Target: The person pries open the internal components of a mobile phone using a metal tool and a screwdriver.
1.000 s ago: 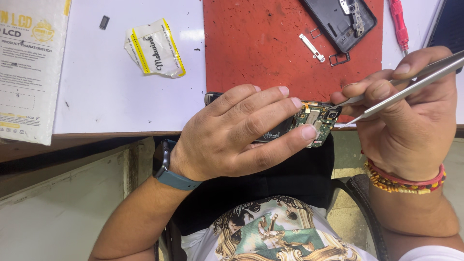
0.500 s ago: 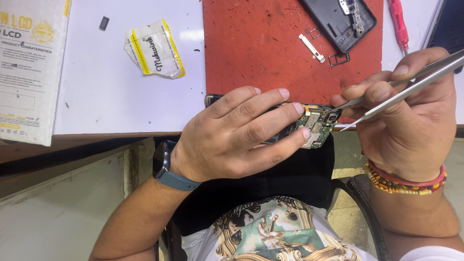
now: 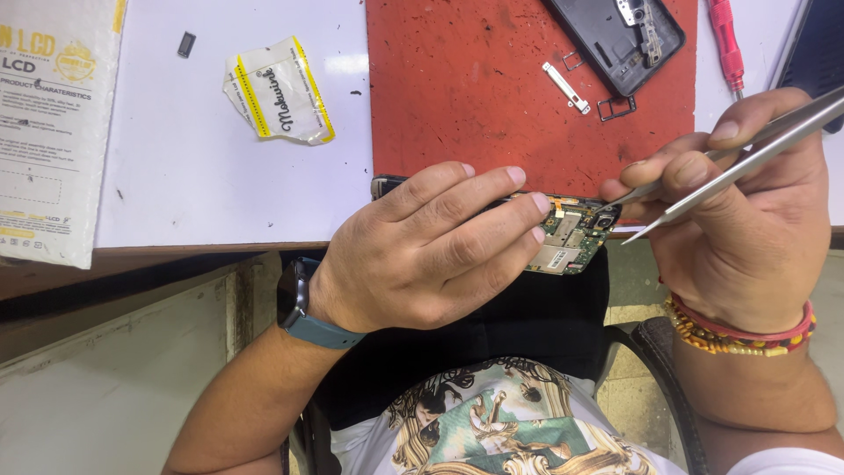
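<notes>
My left hand (image 3: 422, 255) wraps fingers around an opened phone (image 3: 567, 237) at the surface's near edge, its long axis running left to right, bare circuit board pointing right. My right hand (image 3: 738, 220) pinches steel tweezers (image 3: 747, 149), tips aimed left at the board.

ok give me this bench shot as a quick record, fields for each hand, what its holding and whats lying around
left hand: left hand grips an opened phone with its circuit board exposed, at the table's near edge
right hand: right hand pinches metal tweezers, tips at the board
on mat: red mat bears a dark phone back cover and small metal strip
beside mat: red screwdriver, torn yellow-and-clear packet, printed box
wrists: blue watch left, beaded bracelets right
</notes>
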